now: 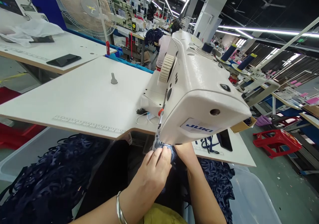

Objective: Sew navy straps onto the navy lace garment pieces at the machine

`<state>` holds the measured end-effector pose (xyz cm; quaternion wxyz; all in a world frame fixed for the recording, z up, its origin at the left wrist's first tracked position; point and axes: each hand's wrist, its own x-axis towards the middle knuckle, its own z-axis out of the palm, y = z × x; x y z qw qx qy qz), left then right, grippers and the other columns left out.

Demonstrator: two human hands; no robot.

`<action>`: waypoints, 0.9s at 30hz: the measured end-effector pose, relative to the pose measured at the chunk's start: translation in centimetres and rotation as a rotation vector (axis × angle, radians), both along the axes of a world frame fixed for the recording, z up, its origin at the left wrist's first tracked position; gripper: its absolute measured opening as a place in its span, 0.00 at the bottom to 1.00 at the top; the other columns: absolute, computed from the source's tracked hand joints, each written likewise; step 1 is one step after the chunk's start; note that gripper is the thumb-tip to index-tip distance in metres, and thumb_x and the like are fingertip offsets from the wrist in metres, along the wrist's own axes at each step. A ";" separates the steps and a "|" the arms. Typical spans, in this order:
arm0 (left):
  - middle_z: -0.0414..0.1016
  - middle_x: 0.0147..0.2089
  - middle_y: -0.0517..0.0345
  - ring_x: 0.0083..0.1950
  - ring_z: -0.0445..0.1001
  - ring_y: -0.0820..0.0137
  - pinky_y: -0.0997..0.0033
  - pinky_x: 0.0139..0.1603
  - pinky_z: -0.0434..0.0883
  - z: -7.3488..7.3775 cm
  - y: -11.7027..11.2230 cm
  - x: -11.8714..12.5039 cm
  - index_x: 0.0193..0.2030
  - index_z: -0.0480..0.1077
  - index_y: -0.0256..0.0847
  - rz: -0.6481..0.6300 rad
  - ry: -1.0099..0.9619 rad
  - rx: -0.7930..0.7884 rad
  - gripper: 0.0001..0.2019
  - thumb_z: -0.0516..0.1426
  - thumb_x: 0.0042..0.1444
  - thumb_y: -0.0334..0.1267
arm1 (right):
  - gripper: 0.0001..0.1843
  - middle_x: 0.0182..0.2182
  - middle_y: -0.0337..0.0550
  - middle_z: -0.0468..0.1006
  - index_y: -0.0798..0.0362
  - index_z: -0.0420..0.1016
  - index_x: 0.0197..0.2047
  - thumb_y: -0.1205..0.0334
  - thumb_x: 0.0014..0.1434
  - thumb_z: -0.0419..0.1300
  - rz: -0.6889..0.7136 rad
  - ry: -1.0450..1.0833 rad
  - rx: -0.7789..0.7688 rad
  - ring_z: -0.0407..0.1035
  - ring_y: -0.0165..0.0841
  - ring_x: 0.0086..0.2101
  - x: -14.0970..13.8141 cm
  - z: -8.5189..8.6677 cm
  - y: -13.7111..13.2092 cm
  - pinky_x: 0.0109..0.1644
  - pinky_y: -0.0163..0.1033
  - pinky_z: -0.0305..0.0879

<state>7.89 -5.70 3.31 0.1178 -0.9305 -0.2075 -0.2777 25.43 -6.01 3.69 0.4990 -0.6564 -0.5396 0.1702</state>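
A white sewing machine (199,84) with a JUKI label stands right in front of me, its head tilted across the view. My left hand (154,171), a silver bangle on its wrist, has its fingertips closed on a small piece of navy fabric (173,153) beside the needle area. My right hand (185,151) reaches in from the other side, close to the same fabric. The machine head covers its fingers, so their grip is hidden. Dark cloth hangs below, between my arms.
Tubs of navy strappy pieces (57,171) flank my lap. On the white table (99,94) lie a black phone (225,140) and dark straps (209,146). Another phone (64,60) rests on the neighbouring table. A fan (87,6) and a red stool (276,142) stand nearby.
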 end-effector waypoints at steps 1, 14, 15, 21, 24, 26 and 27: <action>0.72 0.55 0.47 0.53 0.69 0.59 0.58 0.53 0.64 0.0 0.0 0.0 0.58 0.66 0.31 0.012 -0.008 0.008 0.18 0.51 0.64 0.35 | 0.07 0.34 0.40 0.79 0.46 0.78 0.33 0.65 0.53 0.59 0.001 -0.011 -0.007 0.70 0.44 0.46 0.0 -0.1 0.0 0.56 0.53 0.63; 0.74 0.53 0.48 0.52 0.71 0.62 0.61 0.53 0.66 1.2 0.3 -0.4 0.57 0.67 0.32 0.020 0.017 0.007 0.18 0.49 0.65 0.37 | 0.13 0.37 0.44 0.81 0.50 0.78 0.41 0.62 0.54 0.56 -0.040 -0.087 -0.028 0.71 0.42 0.45 -0.1 -0.5 0.5 0.54 0.49 0.66; 0.74 0.53 0.49 0.52 0.71 0.62 0.61 0.54 0.66 1.2 0.3 -0.4 0.57 0.67 0.32 0.015 0.022 0.007 0.17 0.49 0.65 0.36 | 0.13 0.37 0.44 0.81 0.50 0.78 0.42 0.61 0.54 0.55 -0.032 -0.089 -0.029 0.71 0.42 0.45 -0.2 -0.2 0.5 0.54 0.48 0.66; 0.74 0.52 0.50 0.53 0.71 0.62 0.60 0.54 0.66 1.2 0.4 -0.2 0.56 0.68 0.34 -0.025 0.030 -0.001 0.16 0.49 0.65 0.34 | 0.14 0.36 0.44 0.81 0.52 0.78 0.42 0.62 0.54 0.55 -0.035 0.003 -0.022 0.72 0.42 0.45 -0.9 1.0 0.4 0.54 0.48 0.65; 0.74 0.52 0.49 0.52 0.71 0.61 0.60 0.54 0.65 1.1 0.4 -0.1 0.56 0.68 0.33 -0.051 0.005 0.005 0.16 0.50 0.64 0.33 | 0.14 0.35 0.43 0.81 0.52 0.78 0.41 0.65 0.53 0.54 -0.017 0.043 -0.009 0.72 0.40 0.45 -1.0 1.1 0.3 0.54 0.45 0.65; 0.74 0.52 0.48 0.52 0.71 0.61 0.59 0.54 0.65 1.0 0.4 -0.1 0.56 0.68 0.32 -0.061 0.001 -0.006 0.16 0.50 0.64 0.33 | 0.13 0.34 0.43 0.81 0.53 0.78 0.39 0.67 0.53 0.54 -0.007 0.064 0.000 0.72 0.39 0.43 -1.1 1.1 0.3 0.52 0.44 0.66; 0.74 0.52 0.48 0.52 0.71 0.61 0.59 0.54 0.65 1.1 0.4 -0.1 0.56 0.68 0.32 -0.064 0.004 -0.016 0.16 0.49 0.64 0.33 | 0.12 0.33 0.43 0.81 0.53 0.78 0.37 0.67 0.53 0.54 -0.005 0.070 0.005 0.72 0.39 0.42 -1.0 1.0 0.3 0.50 0.43 0.67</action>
